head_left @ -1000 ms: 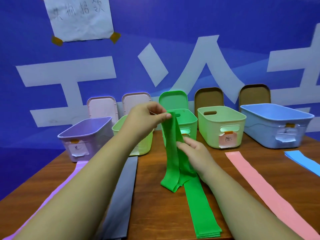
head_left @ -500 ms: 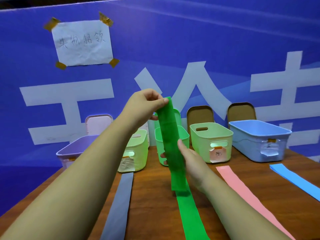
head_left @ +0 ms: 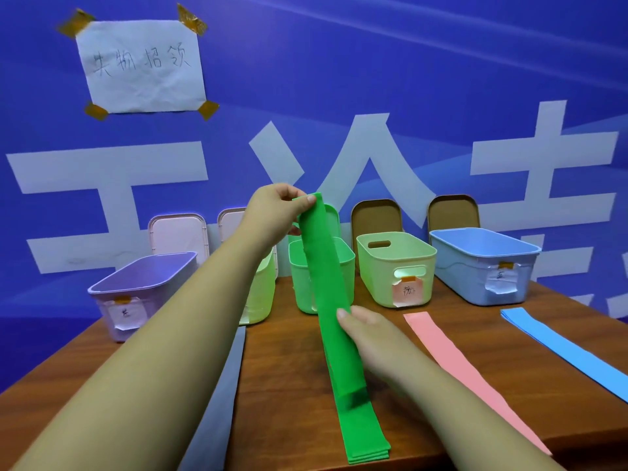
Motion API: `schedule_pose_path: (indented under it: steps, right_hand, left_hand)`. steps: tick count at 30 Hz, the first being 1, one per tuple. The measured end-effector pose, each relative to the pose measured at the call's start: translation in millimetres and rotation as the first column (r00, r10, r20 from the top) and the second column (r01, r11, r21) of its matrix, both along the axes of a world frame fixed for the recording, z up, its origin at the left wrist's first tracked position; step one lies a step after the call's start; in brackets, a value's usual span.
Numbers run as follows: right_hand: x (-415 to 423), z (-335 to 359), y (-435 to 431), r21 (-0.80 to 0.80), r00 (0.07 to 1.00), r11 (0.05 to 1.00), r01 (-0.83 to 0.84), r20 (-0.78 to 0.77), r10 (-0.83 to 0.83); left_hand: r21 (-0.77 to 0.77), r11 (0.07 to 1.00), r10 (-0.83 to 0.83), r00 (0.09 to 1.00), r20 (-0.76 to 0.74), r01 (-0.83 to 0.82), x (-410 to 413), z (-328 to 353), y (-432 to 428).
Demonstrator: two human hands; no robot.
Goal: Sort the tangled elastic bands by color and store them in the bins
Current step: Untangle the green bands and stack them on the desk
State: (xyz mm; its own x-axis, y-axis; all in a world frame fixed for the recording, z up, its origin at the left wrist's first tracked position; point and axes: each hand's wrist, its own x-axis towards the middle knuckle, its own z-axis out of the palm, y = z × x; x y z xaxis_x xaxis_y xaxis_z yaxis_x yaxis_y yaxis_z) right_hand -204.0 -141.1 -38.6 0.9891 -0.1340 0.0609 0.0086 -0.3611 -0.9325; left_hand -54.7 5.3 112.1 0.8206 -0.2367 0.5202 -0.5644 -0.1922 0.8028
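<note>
Green elastic band [head_left: 327,283] slants up off the wooden counter [head_left: 289,368] in front of the green bin [head_left: 297,283]; our left hand [head_left: 272,215] pinches its top end, our right hand [head_left: 370,338] pinches its middle.

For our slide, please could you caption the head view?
Left hand and right hand hold a green band before the green bin.

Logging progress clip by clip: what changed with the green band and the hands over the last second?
The left hand lifted its pinched end of the green band upward, pulling the bunched strip out straight; the right hand kept hold lower down. The pink band, blue band and grey band stayed flat on the table.
</note>
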Motion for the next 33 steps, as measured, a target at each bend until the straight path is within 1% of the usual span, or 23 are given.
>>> schedule_pose_path:
  steps: [3, 5, 9, 12, 15, 18, 23, 28, 33]
  right_hand:
    - [-14.3, -1.3, -0.8, -0.195, 0.999, 0.981, 0.025, -0.024, -0.03]
    - [-24.1, -3.0, 0.0, -0.253, 0.998, 0.967, 0.031, -0.036, -0.042]
    - [-38.7, -6.4, 1.7, -0.256, 0.989, 0.966, 0.034, -0.129, -0.069]
    - [-48.7, -10.4, 0.7, -0.359, 0.987, 0.931, 0.071, -0.106, -0.117]
    - [-54.8, -16.6, 0.5, -0.369, 0.986, 0.926, 0.087, -0.099, -0.132]
    - [-60.3, -18.0, 4.6, -0.363, 0.984, 0.929, 0.079, -0.12, -0.13]
    - [-58.3, -28.7, 7.9, -0.453, 0.97, 0.887, 0.093, -0.161, -0.184]
    - [-56.0, -36.2, 10.3, -0.56, 0.962, 0.825, 0.083, -0.17, -0.212]
    - [-52.8, -40.5, 9.1, -0.584, 0.965, 0.808, 0.076, -0.162, -0.208]
  left_hand:
    - [0.013, 1.0, 0.017, 0.999, -0.038, -0.017, 11.5, -14.0, -9.8]
    - [0.068, 0.996, 0.054, 0.998, -0.03, -0.052, 20.4, -27.1, -16.6]
    - [0.199, 0.969, 0.143, 0.989, 0.032, -0.146, 35.9, -60.5, -29.9]
    - [0.298, 0.935, 0.184, 0.981, 0.059, -0.194, 45.7, -89.8, -38.6]
    - [0.395, 0.886, 0.219, 0.97, 0.101, -0.241, 54.7, -120.2, -47.2]
    - [0.493, 0.835, 0.232, 0.968, 0.091, -0.247, 62.0, -149.8, -52.7]
    - [0.644, 0.733, 0.228, 0.971, 0.072, -0.22, 65.7, -187.0, -54.3]
    - [0.713, 0.673, 0.23, 0.972, 0.051, -0.197, 62.7, -208.5, -55.7]
    - [0.719, 0.658, 0.251, 0.965, 0.071, -0.224, 59.8, -215.0, -59.1]
